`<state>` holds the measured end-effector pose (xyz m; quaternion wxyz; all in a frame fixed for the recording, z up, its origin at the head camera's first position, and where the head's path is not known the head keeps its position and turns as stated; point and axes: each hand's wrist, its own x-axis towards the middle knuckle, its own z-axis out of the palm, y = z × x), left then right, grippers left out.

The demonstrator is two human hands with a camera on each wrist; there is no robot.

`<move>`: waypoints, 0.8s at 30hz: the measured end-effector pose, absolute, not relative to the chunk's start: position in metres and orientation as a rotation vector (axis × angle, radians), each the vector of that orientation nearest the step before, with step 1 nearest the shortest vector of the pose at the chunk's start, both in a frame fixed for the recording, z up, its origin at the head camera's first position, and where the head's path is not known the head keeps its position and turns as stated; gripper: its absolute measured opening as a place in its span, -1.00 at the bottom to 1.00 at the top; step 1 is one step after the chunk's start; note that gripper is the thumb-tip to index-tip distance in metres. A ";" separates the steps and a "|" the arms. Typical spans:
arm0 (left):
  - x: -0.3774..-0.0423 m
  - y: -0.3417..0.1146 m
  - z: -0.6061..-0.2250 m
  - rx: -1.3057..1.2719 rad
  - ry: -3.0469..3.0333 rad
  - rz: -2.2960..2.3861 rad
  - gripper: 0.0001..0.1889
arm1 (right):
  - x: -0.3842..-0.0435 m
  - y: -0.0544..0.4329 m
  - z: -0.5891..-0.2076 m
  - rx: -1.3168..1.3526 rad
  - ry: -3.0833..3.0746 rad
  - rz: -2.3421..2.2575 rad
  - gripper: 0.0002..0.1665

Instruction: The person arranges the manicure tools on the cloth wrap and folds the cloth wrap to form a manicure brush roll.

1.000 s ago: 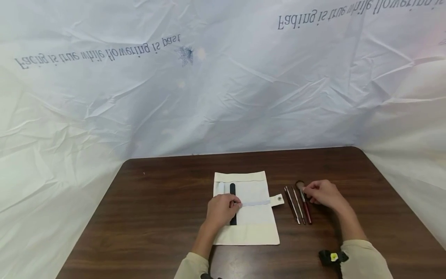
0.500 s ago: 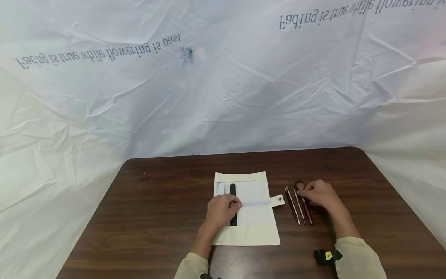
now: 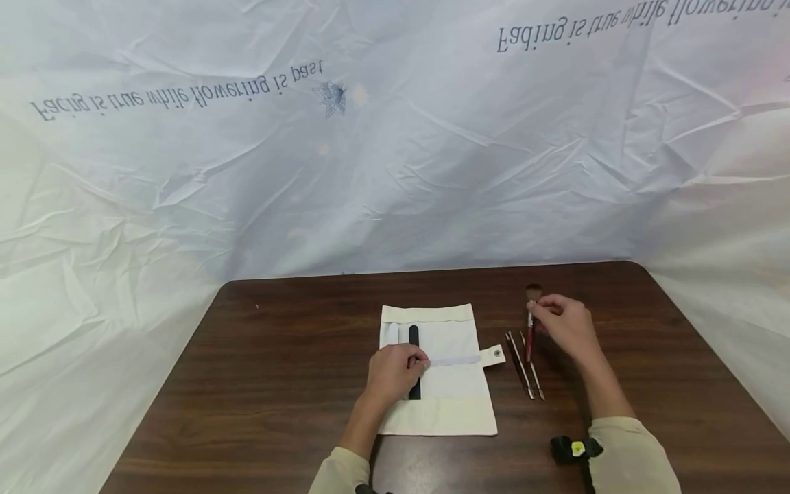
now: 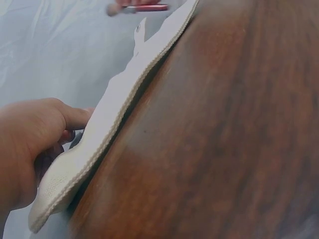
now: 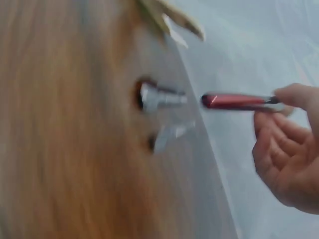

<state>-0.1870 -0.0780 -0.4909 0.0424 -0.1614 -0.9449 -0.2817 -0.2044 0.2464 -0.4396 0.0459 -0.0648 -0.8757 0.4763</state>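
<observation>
In the head view a cream fabric pouch (image 3: 444, 416) lies unfolded on the table. A black file-like strip (image 3: 414, 335) and a pale strip (image 3: 393, 333) lie in it. My left hand (image 3: 390, 374) is over the pouch, its thumb and fingertips pinching the white elastic band (image 3: 457, 359) beside the black strip. To the right, my right hand (image 3: 566, 326) pinches a makeup brush (image 3: 529, 343) near its metal collar, bristles up and red handle down. The right wrist view shows the brush's red handle (image 5: 234, 101) above the table.
Two slim metal-tipped tools (image 3: 520, 365) lie side by side right of the pouch. The pouch's snap tab (image 3: 492, 355) sticks out toward them. Behind the brown table (image 3: 296, 343) hangs white printed sheeting (image 3: 395, 171).
My right hand moved left to the brush, took hold of it, and raised it from beside the two tools. My left hand stayed in place on the pouch.
</observation>
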 end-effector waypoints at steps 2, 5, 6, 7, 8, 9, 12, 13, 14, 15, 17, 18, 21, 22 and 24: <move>-0.188 -0.077 -0.491 -0.490 -2.898 -0.864 -0.93 | -0.207 0.237 -0.436 -0.205 -2.513 1.624 -0.52; -0.187 -0.077 -0.491 -0.495 -2.895 -0.871 -0.92 | -0.211 0.216 -0.432 -0.193 -2.319 1.876 -0.64; -0.187 -0.077 -0.491 -0.497 -2.893 -0.872 -0.92 | -0.212 0.208 -0.431 -0.187 -2.268 1.954 -0.69; -0.187 -0.078 -0.491 -0.499 -2.889 -0.875 -0.93 | -0.213 0.199 -0.431 -0.182 -2.221 2.029 -0.75; -0.187 -0.078 -0.491 -0.501 -2.887 -0.877 -0.93 | -0.215 0.189 -0.431 -0.178 -2.188 2.097 -0.79; -0.186 -0.078 -0.491 -0.507 -2.883 -0.871 -0.93 | -0.216 0.180 -0.432 -0.173 -2.170 2.157 -0.82; -0.186 -0.081 -0.491 -0.499 -2.880 -0.859 -0.93 | -0.222 0.152 -0.438 -0.156 -2.145 2.303 -0.84; -0.186 -0.081 -0.491 -0.499 -2.876 -0.855 -0.93 | -0.225 0.144 -0.441 -0.162 -2.140 2.333 -0.83; -0.185 -0.081 -0.492 -0.499 -2.876 -0.855 -0.94 | -0.228 0.137 -0.444 -0.171 -2.137 2.355 -0.82; -0.185 -0.081 -0.491 -0.500 -2.874 -0.855 -0.94 | -0.230 0.130 -0.447 -0.181 -2.130 2.375 -0.81; -0.185 -0.080 -0.491 -0.505 -2.867 -0.868 -0.94 | -0.235 0.122 -0.453 -0.210 -2.116 2.393 -0.77; -0.184 -0.079 -0.491 -0.509 -2.866 -0.877 -0.94 | -0.236 0.120 -0.457 -0.228 -2.113 2.393 -0.74; -0.184 -0.078 -0.491 -0.515 -2.866 -0.912 -0.93 | -0.241 0.117 -0.469 -0.267 -2.094 2.410 -0.72; -0.184 -0.078 -0.491 -0.515 -2.866 -0.920 -0.93 | -0.242 0.117 -0.473 -0.273 -2.099 2.408 -0.71; -0.184 -0.080 -0.491 -0.508 -2.865 -0.924 -0.93 | -0.244 0.117 -0.479 -0.279 -2.105 2.414 -0.72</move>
